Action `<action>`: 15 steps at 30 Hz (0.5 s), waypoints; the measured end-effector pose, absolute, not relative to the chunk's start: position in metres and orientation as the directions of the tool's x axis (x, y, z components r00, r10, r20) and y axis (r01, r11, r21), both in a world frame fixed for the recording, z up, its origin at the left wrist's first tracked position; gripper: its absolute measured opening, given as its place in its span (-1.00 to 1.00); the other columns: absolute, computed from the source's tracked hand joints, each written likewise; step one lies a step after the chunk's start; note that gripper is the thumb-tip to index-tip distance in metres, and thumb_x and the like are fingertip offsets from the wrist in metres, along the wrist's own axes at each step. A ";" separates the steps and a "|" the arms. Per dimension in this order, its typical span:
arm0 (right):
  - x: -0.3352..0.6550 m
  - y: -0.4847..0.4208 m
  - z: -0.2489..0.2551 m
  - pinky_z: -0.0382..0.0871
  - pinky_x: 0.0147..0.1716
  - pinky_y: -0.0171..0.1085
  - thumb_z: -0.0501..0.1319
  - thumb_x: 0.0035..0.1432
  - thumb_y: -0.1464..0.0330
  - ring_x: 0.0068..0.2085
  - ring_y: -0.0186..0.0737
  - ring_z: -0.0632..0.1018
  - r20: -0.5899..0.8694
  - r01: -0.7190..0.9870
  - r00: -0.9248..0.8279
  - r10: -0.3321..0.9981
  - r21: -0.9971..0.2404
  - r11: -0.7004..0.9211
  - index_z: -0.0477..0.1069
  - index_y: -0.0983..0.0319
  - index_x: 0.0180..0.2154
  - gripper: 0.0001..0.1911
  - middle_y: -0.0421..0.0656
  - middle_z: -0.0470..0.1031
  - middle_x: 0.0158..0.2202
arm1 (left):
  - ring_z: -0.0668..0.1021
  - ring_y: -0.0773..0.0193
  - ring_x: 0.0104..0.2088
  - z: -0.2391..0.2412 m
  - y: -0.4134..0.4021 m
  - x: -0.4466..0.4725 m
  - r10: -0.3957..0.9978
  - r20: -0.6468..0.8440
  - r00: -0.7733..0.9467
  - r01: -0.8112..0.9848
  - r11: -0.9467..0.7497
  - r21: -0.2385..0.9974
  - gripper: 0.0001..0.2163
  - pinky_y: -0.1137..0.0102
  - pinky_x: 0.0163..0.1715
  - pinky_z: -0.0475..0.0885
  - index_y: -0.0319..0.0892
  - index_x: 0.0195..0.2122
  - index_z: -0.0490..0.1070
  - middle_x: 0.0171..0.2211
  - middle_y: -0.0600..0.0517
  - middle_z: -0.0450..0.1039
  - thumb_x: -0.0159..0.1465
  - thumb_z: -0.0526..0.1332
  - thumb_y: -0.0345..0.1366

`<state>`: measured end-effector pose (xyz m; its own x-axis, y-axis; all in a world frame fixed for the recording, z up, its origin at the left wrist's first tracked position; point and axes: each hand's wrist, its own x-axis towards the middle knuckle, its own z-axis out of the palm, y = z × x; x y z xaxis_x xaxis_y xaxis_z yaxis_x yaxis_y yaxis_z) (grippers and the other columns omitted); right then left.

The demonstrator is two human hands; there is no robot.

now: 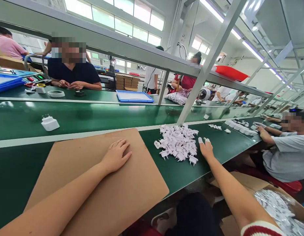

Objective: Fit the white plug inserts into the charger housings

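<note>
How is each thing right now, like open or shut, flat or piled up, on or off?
Cardboard sheet: lying flat
Left hand: open, palm down on the cardboard sheet
White plug pieces: heaped loosely
Right hand: open, beside the heap
White charger: pins pointing up
Cardboard box: open, things inside
Ceiling lights: on
Fan: cannot tell if spinning

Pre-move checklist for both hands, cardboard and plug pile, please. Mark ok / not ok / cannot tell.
1. Left hand flat on the cardboard sheet: ok.
2. Right hand beside the pile of white plug parts, no part seen in its fingers: ok.
3. Cardboard sheet apart from pile, green tabletop between: ok.
4. Pile arranged in rows: not ok, loosely heaped.
5. Every plug part undamaged: cannot tell, too small.
</note>
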<state>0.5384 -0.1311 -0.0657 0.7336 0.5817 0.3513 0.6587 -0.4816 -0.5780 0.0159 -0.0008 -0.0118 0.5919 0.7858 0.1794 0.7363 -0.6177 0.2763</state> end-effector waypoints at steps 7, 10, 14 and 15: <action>0.543 -0.127 -0.064 0.34 0.18 -0.04 0.00 0.23 0.11 0.11 0.07 0.53 0.311 0.713 0.647 0.697 -0.572 -0.406 0.59 0.28 -0.01 -0.44 0.08 0.59 0.04 | 0.23 -0.13 0.39 -0.014 0.006 0.016 0.788 0.196 0.583 0.747 -0.615 0.251 -0.40 -0.05 0.38 0.15 -0.14 0.27 0.40 0.38 -0.11 0.23 0.37 -0.04 0.09; 0.541 -0.127 -0.064 0.33 0.21 -0.13 0.05 0.10 0.35 0.11 -0.04 0.54 0.346 0.721 0.649 0.678 -0.565 -0.402 0.58 0.30 0.01 -0.49 0.03 0.60 0.06 | 0.25 -0.14 0.37 -0.018 0.015 0.015 0.776 0.213 0.594 0.740 -0.630 0.234 -0.37 -0.07 0.37 0.17 -0.14 0.27 0.41 0.37 -0.09 0.23 0.36 -0.07 0.12; 0.537 -0.128 -0.064 0.29 0.25 -0.13 0.06 -0.04 0.50 0.13 -0.04 0.53 0.399 0.729 0.654 0.643 -0.558 -0.395 0.58 0.33 0.00 -0.44 0.04 0.59 0.06 | 0.25 -0.12 0.38 -0.022 0.026 0.014 0.755 0.224 0.617 0.729 -0.655 0.199 -0.34 -0.05 0.37 0.18 -0.15 0.28 0.39 0.38 -0.09 0.22 0.36 -0.09 0.15; 0.536 -0.129 -0.064 0.29 0.26 -0.12 0.05 -0.04 0.51 0.13 -0.03 0.52 0.408 0.728 0.658 0.633 -0.561 -0.395 0.57 0.34 0.00 -0.44 0.04 0.59 0.06 | 0.24 -0.11 0.38 -0.023 0.028 0.013 0.751 0.223 0.622 0.727 -0.659 0.193 -0.34 -0.04 0.37 0.18 -0.15 0.28 0.39 0.38 -0.09 0.22 0.36 -0.10 0.15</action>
